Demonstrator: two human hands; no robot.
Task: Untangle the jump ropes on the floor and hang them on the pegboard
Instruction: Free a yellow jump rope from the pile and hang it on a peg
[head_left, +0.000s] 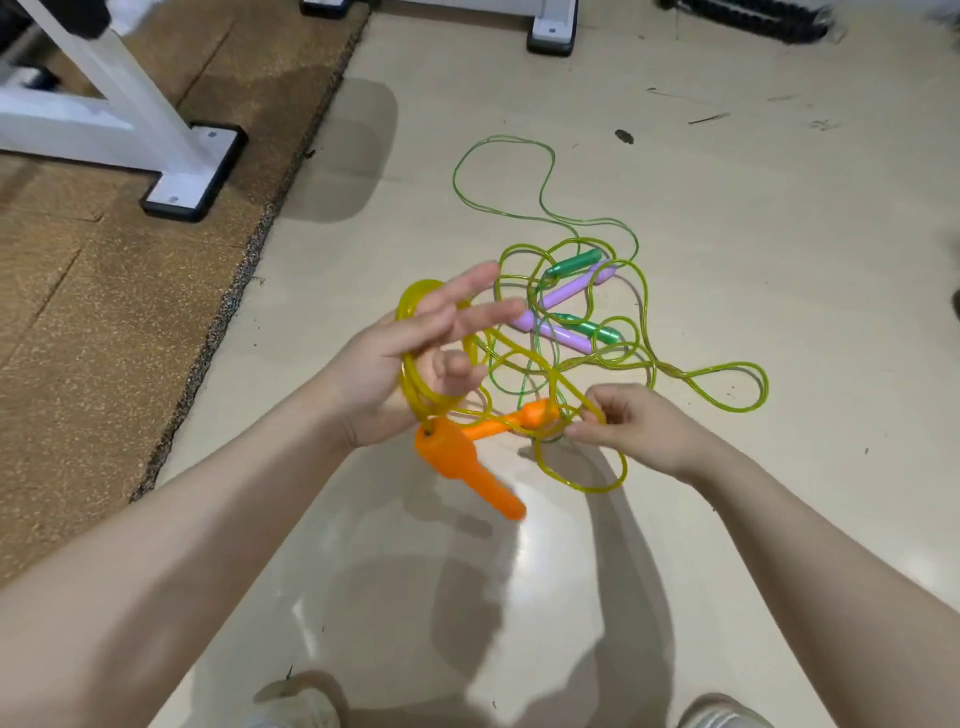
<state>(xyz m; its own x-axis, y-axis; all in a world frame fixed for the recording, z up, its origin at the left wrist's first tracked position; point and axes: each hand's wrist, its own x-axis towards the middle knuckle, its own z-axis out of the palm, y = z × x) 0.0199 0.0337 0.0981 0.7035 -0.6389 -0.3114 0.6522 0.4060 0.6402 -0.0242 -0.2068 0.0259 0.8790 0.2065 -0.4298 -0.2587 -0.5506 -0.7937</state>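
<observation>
Several tangled jump ropes lie on the pale floor: a yellow-green cord pile (571, 358) with green handles (574, 262) and purple handles (563, 293). My left hand (410, 364) has coils of the yellow rope (415, 312) wound around its palm, fingers spread. One orange handle (462, 462) dangles below that hand. The second orange handle (519, 418) lies on the floor among the cords. My right hand (628, 421) pinches a strand of the yellow rope beside that handle. No pegboard is in view.
A brown mat (104, 291) covers the floor at left, with a white frame's foot (192, 176) on it. Another white foot (553, 31) stands at the top. A thin green loop (498, 171) stretches away from the pile. My shoes (291, 701) are at the bottom edge.
</observation>
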